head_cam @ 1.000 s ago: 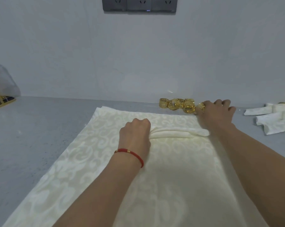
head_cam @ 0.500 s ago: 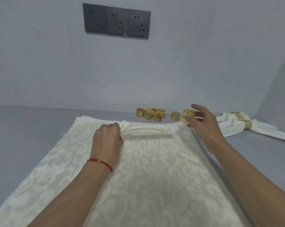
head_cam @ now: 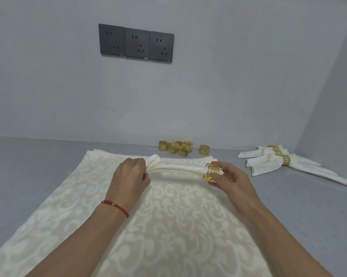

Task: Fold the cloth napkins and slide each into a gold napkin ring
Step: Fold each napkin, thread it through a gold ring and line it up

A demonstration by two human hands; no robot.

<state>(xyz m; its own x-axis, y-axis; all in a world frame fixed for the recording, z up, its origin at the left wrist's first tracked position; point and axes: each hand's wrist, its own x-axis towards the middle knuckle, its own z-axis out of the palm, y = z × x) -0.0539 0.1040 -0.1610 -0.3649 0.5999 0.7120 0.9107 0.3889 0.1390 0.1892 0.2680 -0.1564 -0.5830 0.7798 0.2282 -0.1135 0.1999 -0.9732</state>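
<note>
A grey table (head_cam: 38,166) is stretching out to the far wall, and a big cream patterned cloth (head_cam: 158,226) is lying flat across it, running from the near edge to the far side. On top of it, a folded napkin (head_cam: 180,168) is bunched into a narrow roll lying left to right. The left hand (head_cam: 130,176) is gripping the roll's left end, fingers curled tight around the pleats. The right hand (head_cam: 228,176) is pinching a gold napkin ring (head_cam: 211,172), which is sitting over the roll's right tip. Far right, finished napkins (head_cam: 288,162) are lying in a heap, each banded in gold. Beyond the cloth, loose gold rings (head_cam: 175,148) are clustering near the wall, one ring (head_cam: 204,149) standing apart to their right.
</note>
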